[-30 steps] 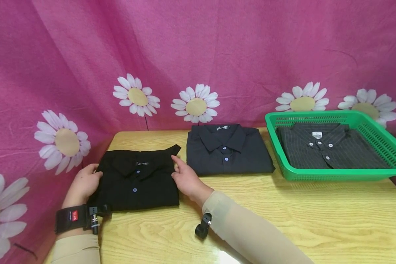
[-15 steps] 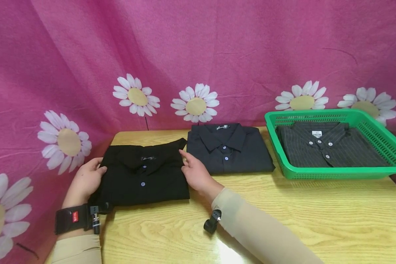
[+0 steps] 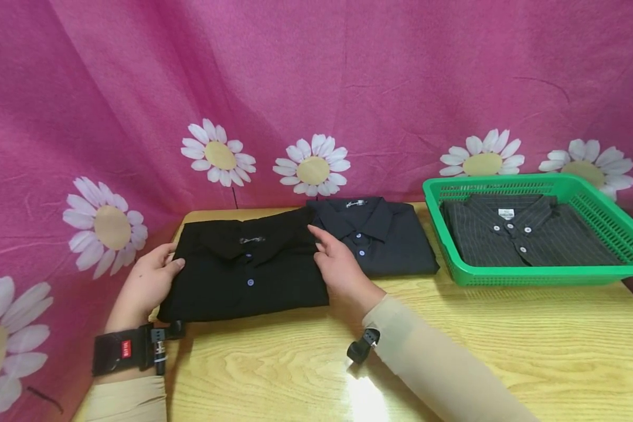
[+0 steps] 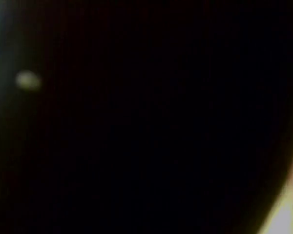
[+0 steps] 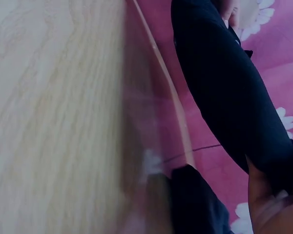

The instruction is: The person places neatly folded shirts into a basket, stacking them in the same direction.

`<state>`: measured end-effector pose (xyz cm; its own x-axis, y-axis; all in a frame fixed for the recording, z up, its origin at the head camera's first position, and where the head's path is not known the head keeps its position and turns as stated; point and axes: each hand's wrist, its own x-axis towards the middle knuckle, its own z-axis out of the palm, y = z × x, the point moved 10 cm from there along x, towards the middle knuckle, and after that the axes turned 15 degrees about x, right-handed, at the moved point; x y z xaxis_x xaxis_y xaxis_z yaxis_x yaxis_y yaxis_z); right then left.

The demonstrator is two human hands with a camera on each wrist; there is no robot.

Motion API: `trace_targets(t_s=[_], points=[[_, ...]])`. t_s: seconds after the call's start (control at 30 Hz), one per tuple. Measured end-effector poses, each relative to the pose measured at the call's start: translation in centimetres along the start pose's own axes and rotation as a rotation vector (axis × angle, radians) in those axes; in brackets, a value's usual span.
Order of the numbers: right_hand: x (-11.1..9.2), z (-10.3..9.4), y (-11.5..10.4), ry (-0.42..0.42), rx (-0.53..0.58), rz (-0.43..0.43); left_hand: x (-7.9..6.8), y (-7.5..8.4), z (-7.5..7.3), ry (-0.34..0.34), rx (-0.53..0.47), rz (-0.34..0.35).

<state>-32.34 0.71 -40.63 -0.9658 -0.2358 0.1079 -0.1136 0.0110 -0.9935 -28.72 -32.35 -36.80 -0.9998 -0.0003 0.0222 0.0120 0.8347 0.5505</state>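
Note:
A folded black button-up shirt (image 3: pixel 248 299) hangs between my two hands, raised off the table in the right wrist view. My left hand (image 3: pixel 149 280) grips its left edge, thumb on top. At its right edge, my right hand (image 3: pixel 343 266) holds it with the index finger stretched along the top side. The fingers beneath the cloth are hidden. A folded dark navy shirt (image 3: pixel 406 246) lies behind and to the right, partly covered by the black one. The left wrist view is almost wholly dark, filled by blurred black cloth (image 4: pixel 151 117).
On the right of the wooden table (image 3: pixel 453 328) stands a green plastic basket (image 3: pixel 538 272). A folded pinstriped shirt (image 3: pixel 475 237) lies inside it. Behind the table hangs a pink curtain (image 3: pixel 390 76) with printed daisies.
Both hands have carried the black shirt up and to the right, so it now overlaps the navy shirt's left side. The basket and the navy shirt have stayed put.

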Motion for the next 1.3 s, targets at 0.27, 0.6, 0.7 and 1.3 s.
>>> trace_targets(t_s=[0.27,0.6,0.7,1.3], points=[[-0.5,-2.5,-1.3,0.013,-0.035,-0.026,-0.1,2.2,0.8,-0.019,-0.002,0.039],[-1.9,-5.8,-2.9,0.034,-0.064,-0.043,-0.3,5.1,1.6,-0.015,0.001,0.100],[-2.6,-6.8,-3.7,0.040,-0.074,-0.048,-0.4,6.2,1.9,-0.030,-0.025,0.125],[-7.1,-14.6,-5.8,0.016,0.001,-0.056,0.4,13.2,5.9,-0.031,0.007,0.214]])
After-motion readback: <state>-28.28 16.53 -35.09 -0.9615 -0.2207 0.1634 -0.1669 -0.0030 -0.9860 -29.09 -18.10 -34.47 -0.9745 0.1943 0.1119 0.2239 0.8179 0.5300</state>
